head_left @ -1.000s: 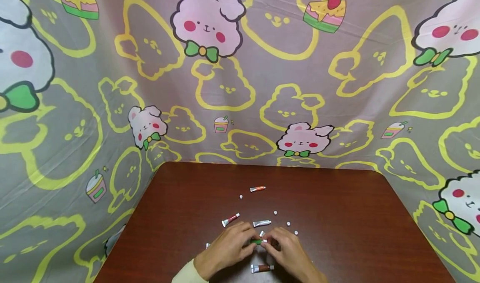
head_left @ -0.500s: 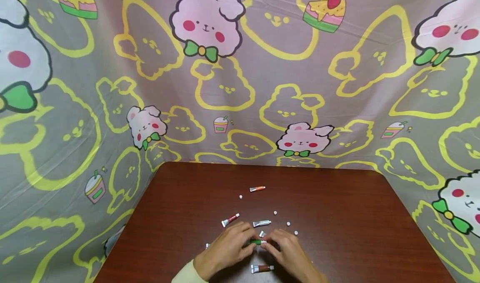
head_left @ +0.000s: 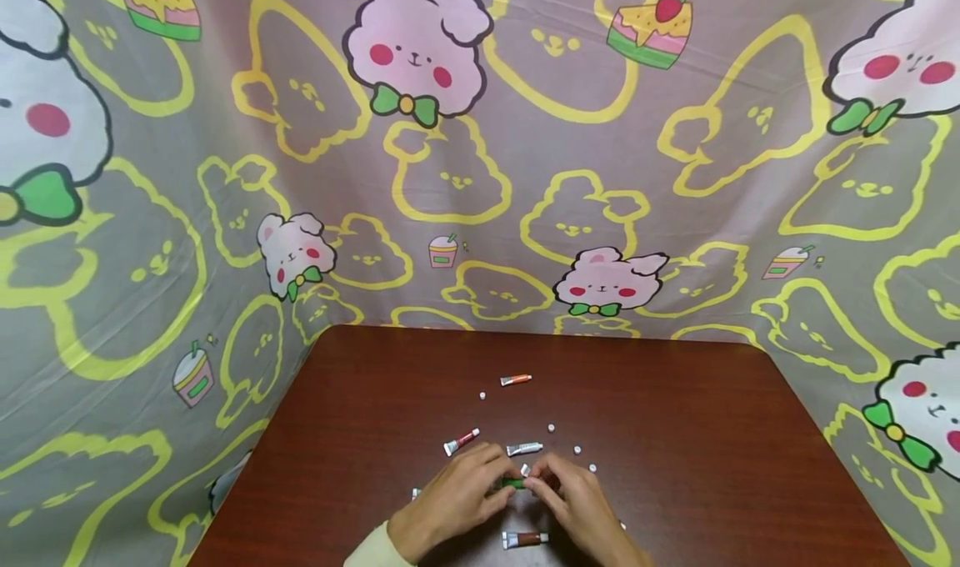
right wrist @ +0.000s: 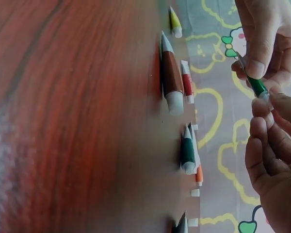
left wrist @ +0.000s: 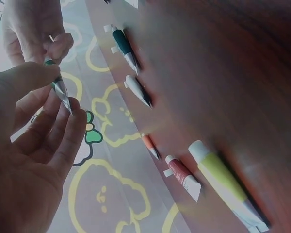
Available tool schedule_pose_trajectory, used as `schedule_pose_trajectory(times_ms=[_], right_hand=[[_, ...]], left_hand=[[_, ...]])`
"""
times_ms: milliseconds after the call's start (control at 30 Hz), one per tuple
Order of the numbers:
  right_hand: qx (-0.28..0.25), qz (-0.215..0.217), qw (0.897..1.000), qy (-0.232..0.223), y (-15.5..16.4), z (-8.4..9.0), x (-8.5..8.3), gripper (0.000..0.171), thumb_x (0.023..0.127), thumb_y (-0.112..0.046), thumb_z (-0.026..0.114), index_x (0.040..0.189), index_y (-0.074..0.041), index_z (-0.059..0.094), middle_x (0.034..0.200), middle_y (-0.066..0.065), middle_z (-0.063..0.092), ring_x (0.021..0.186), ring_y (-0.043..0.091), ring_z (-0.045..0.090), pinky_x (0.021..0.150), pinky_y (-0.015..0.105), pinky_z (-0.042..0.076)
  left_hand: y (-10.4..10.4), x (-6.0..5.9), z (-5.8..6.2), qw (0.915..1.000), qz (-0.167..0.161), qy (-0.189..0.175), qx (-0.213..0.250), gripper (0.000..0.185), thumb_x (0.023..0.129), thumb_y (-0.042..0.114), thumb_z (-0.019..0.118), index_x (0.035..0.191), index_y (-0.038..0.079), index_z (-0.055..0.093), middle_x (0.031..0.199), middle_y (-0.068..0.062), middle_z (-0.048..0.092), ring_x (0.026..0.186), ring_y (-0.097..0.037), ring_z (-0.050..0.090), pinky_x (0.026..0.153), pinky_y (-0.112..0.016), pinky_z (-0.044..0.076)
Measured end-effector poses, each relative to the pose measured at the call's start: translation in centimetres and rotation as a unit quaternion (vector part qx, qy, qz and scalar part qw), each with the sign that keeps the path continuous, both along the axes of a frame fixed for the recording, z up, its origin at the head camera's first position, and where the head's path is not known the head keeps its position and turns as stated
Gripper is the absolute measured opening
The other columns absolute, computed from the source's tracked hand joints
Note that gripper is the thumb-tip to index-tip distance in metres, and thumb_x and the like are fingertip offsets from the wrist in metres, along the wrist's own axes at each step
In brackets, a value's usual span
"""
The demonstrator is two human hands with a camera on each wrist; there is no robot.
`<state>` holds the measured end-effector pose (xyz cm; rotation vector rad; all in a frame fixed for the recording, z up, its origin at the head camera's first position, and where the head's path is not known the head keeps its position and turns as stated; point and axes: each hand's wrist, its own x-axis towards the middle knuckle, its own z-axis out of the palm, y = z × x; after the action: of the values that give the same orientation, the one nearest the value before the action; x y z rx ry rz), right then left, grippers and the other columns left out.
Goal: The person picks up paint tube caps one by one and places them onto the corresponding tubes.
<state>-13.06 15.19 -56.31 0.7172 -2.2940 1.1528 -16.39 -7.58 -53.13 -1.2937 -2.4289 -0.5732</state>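
Between both hands is a small green paint tube (head_left: pixel 513 484), lifted off the table. My left hand (head_left: pixel 459 485) pinches its body between thumb and fingers; the silver crimped tail (left wrist: pixel 62 92) sticks out past those fingers in the left wrist view. My right hand (head_left: pixel 576 497) pinches the other end, where a whitish tip (right wrist: pixel 265 96) shows in the right wrist view. In the head view the right fingertips cover that end. A brown paint tube (head_left: pixel 531 539) lies nearer the person, and a silver-white tube (head_left: pixel 524 449) lies just beyond the hands.
An orange tube (head_left: pixel 515 379), a red tube (head_left: pixel 462 440), a yellow tube (left wrist: pixel 218 177) and a dark green tube (right wrist: pixel 187 151) lie on the brown table (head_left: pixel 375 383). Several small white caps, one cap (head_left: pixel 551 428) among them, are scattered about. Patterned cloth (head_left: pixel 450 175) hangs around the table.
The right fingers have shifted slightly at the green tube's end, and now cover the white tip that showed in the head view earlier. The left hand stays nearly still.
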Motion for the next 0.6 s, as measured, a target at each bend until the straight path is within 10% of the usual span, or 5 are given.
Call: schedule_pose_trajectory(times_ms=[267, 600], right_hand=[[-0.012, 0.041, 0.998, -0.035, 0.26, 0.41, 0.12, 0.020, 0.090, -0.003, 0.085, 0.101, -0.014, 0.072, 0.084, -0.007, 0.075, 0.076, -0.005, 0.064, 0.060, 0.022, 0.054], [0.023, -0.022, 0.999, -0.025, 0.23, 0.43, 0.06, 0.023, 0.096, -0.008, 0.079, 0.085, -0.025, 0.069, 0.078, -0.022, 0.062, 0.070, -0.012, 0.048, 0.060, 0.013, 0.042]], left_hand=[[-0.15, -0.07, 0.06, 1.0000, 0.004, 0.006, 0.001, 0.018, 0.093, 0.024, 0.088, 0.106, 0.023, 0.077, 0.101, 0.012, 0.070, 0.093, -0.003, 0.064, 0.084, -0.020, 0.054], [0.09, -0.16, 0.32, 0.9998, -0.006, 0.015, 0.012, 0.018, 0.092, 0.024, 0.088, 0.106, 0.023, 0.077, 0.099, 0.013, 0.069, 0.091, -0.003, 0.062, 0.082, -0.019, 0.053]])
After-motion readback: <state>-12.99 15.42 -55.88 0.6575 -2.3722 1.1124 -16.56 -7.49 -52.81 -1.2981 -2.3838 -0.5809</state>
